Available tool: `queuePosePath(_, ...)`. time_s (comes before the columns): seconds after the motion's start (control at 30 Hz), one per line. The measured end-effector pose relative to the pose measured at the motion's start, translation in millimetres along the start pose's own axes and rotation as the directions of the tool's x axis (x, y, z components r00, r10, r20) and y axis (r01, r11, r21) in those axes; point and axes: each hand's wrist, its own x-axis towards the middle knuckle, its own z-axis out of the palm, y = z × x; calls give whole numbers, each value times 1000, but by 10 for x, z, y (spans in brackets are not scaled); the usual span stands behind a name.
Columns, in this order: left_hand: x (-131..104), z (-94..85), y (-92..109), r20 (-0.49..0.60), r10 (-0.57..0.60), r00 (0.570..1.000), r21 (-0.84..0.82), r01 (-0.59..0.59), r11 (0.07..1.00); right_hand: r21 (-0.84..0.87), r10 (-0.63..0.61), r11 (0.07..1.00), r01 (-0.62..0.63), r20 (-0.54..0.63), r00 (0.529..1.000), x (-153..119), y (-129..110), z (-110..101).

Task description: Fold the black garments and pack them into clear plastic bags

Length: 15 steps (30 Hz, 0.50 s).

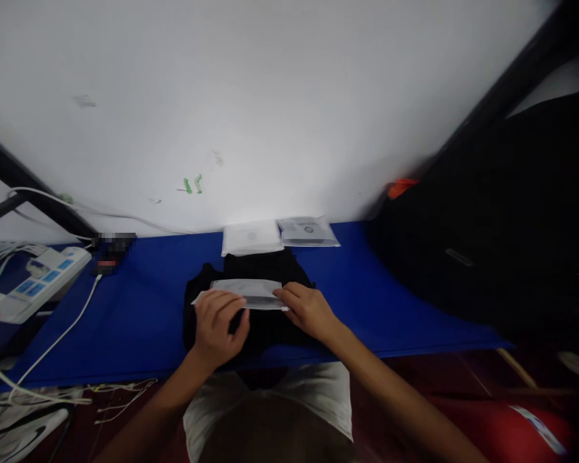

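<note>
A translucent white packet [251, 289] spans two hands above black cloth [265, 263], near the middle of a blue surface [139, 321]. The right hand [311, 312] pinches its right end; the left hand [220, 326], half open with thumb apart, lays its fingers over the left end, its grip impossible to tell. Blue extends left and right of the cloth, between a power strip [43, 283] and a bulky black object [502, 218]. Two flat packets [296, 233] lie at the far edge against the wall [289, 116], their print and the black object's pale label [459, 257] unreadable.
</note>
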Motion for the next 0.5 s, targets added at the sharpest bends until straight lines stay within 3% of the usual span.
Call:
queuePosePath(0.07,72,65,107,130,67,989,-69,-58,996,78,-30,996,36,-70,997,-7,-81,9)
queuePosePath(0.13,120,131,159,192,114,975,-131,-90,987,119,-51,990,69,-149,988,-12,-148,20)
queuePosePath(0.33,183,192,175,202,119,972,-153,-88,984,295,69,955,25,-304,950,-28,-215,48)
queuePosePath(0.5,194,184,212,200,95,975,-166,-62,984,343,5,932,114,-326,945,0,-208,47)
